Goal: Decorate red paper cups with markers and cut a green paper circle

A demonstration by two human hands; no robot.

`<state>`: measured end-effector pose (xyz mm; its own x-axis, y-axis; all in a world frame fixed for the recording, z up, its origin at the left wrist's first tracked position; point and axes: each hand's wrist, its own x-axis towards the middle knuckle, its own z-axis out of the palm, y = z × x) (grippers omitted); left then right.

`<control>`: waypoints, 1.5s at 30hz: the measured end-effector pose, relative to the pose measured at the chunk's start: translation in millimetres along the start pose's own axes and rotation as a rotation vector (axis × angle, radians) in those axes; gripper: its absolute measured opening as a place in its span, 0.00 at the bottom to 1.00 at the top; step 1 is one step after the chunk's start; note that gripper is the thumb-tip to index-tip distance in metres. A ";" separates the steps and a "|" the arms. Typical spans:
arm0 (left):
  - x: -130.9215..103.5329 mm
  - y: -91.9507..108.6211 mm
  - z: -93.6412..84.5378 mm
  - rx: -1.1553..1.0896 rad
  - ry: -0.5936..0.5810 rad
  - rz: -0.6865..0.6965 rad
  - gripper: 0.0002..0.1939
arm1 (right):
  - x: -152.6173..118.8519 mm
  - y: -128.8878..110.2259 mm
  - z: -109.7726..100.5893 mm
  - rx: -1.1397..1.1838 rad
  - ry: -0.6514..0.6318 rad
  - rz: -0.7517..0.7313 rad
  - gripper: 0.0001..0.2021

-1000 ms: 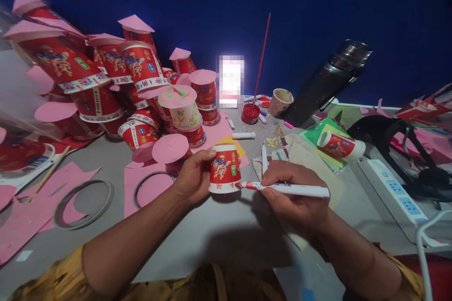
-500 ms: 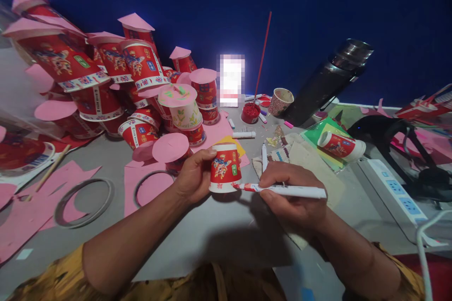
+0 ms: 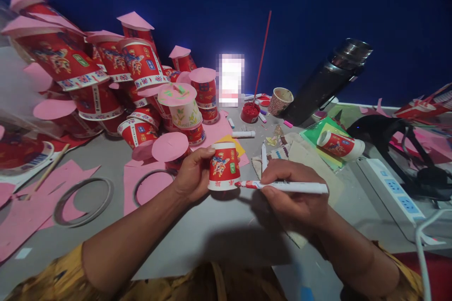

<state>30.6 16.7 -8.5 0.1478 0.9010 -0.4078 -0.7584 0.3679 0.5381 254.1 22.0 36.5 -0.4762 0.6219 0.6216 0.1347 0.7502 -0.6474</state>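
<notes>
My left hand (image 3: 194, 174) grips a red printed paper cup (image 3: 224, 165) by its side, thumb near the upper end. The wide white rim faces down and carries small red marks. A white marker (image 3: 296, 187) with a red tip is held in my right hand (image 3: 294, 197), pinched between thumb and fingers. Its tip is at the right side of the white band; whether it touches the cup I cannot tell. Just behind my right hand lies another white marker (image 3: 264, 155) on a stained cloth (image 3: 294, 148).
Stacked red cups with pink paper tops (image 3: 137, 63) crowd the left. Grey rings (image 3: 83, 202) lie on pink paper. A red paint pot (image 3: 250, 114), a speckled cup (image 3: 282, 101) and a black flask (image 3: 325, 82) stand behind. At right are a tipped cup (image 3: 339, 145) and a power strip (image 3: 391, 188).
The cup has turned slightly in my left hand, and another red mark shows on its rim. The marker tip has shifted slightly right and up relative to the cup.
</notes>
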 end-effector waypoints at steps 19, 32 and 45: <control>5.8 2.5 -17.1 -0.070 -0.172 -0.067 0.26 | -0.9 1.2 -3.7 -0.003 0.062 0.026 0.05; 4.3 2.6 -11.8 -0.068 -0.219 -0.075 0.31 | 2.0 1.8 0.2 0.010 0.015 -0.047 0.06; 3.3 2.8 -6.6 -0.056 -0.149 -0.052 0.29 | 0.6 2.6 1.1 0.051 -0.001 -0.061 0.07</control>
<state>24.8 19.1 -13.2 0.2774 0.9067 -0.3177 -0.7806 0.4055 0.4756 253.2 24.1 34.7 -0.4833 0.5751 0.6601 0.0613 0.7744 -0.6298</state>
